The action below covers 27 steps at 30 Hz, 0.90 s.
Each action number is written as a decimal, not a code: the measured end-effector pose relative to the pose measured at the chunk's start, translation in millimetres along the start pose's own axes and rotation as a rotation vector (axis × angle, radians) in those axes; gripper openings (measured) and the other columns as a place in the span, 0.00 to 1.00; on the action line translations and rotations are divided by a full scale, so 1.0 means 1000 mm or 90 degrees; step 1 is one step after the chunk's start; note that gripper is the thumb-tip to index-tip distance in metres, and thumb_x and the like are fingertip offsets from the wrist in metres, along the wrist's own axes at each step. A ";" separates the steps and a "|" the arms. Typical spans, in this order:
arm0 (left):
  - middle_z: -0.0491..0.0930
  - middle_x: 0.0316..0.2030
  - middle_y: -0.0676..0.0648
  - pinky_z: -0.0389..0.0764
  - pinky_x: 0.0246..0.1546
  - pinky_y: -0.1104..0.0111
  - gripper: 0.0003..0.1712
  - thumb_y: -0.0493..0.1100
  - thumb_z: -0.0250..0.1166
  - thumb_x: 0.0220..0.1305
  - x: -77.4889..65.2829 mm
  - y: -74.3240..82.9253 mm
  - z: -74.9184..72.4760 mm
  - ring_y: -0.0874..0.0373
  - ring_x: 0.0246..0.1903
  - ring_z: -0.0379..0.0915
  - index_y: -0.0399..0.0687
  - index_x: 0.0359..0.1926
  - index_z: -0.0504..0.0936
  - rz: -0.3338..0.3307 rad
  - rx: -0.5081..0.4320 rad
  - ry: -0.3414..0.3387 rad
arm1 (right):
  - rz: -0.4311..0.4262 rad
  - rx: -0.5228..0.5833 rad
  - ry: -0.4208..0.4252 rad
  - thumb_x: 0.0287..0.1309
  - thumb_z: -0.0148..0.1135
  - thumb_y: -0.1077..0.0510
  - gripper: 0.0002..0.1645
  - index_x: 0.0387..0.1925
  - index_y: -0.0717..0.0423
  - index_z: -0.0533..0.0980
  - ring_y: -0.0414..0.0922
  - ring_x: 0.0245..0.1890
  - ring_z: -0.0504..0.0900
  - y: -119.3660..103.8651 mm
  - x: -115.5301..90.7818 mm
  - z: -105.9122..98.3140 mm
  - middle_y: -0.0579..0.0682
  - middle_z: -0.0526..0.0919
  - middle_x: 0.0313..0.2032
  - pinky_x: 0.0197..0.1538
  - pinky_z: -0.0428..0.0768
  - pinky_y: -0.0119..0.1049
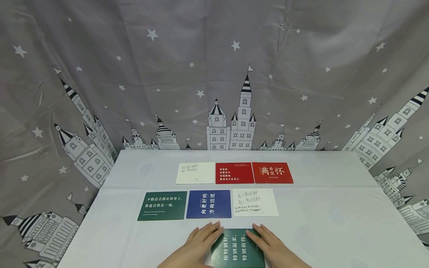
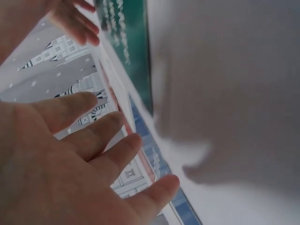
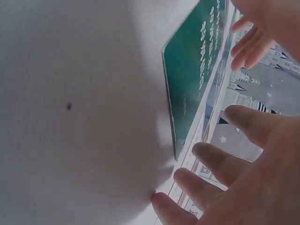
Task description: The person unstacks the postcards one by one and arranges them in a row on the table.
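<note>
A dark green card (image 1: 238,251) with white lettering lies on the table at the near edge of the head view, between the two hands. My left hand (image 1: 197,243) is at its left side, with the fingertips by the upper left corner. On the other side, my right hand (image 1: 276,245) has its index finger over the card's right part. Both wrist views show extended, slightly spread fingers: left fingers (image 2: 105,136) and right fingers (image 3: 215,164). Neither hand curls round the card (image 3: 185,93). Whether every fingertip touches it, I cannot tell.
Above the hands lie a green card (image 1: 162,214), a blue card (image 1: 194,204) and a handwritten white card (image 1: 268,203). Farther back are another white card (image 1: 187,176), a red card (image 1: 241,173) and a second red card (image 1: 283,178). A grey castle-print curtain (image 1: 207,44) stands behind the white table (image 1: 335,208).
</note>
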<state>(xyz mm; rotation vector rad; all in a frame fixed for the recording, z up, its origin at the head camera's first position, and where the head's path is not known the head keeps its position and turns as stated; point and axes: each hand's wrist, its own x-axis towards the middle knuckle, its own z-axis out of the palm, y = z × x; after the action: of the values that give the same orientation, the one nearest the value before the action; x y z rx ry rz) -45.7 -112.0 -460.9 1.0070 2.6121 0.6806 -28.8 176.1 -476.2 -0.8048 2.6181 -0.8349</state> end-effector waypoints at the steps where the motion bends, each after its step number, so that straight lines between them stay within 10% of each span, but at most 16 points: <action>1: 0.60 0.69 0.43 0.60 0.60 0.41 0.57 0.72 0.66 0.48 0.001 0.000 0.001 0.46 0.67 0.54 0.44 0.70 0.61 -0.003 -0.005 -0.006 | -0.001 -0.004 0.001 0.38 0.61 0.22 0.61 0.72 0.45 0.58 0.61 0.64 0.60 0.000 0.000 0.001 0.56 0.59 0.68 0.47 0.75 0.64; 17: 0.57 0.70 0.44 0.57 0.59 0.36 0.59 0.80 0.57 0.47 0.002 0.003 0.012 0.43 0.68 0.52 0.50 0.72 0.58 -0.008 0.016 -0.029 | -0.015 -0.106 0.010 0.39 0.52 0.17 0.62 0.70 0.48 0.59 0.58 0.61 0.64 0.001 0.001 0.008 0.56 0.62 0.66 0.49 0.78 0.56; 27: 0.65 0.65 0.45 0.65 0.57 0.44 0.52 0.63 0.73 0.46 0.009 0.005 0.011 0.49 0.63 0.61 0.48 0.69 0.65 -0.013 0.062 -0.017 | -0.007 -0.116 0.019 0.40 0.53 0.17 0.62 0.69 0.51 0.62 0.54 0.60 0.66 -0.003 0.001 0.008 0.54 0.64 0.64 0.53 0.77 0.50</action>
<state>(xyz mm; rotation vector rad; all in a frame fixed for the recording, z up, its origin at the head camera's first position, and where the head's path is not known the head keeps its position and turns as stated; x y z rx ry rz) -45.5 -98.6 -468.6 1.0084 2.6507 0.5358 -24.4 169.9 -480.7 -0.8597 2.7493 -0.6212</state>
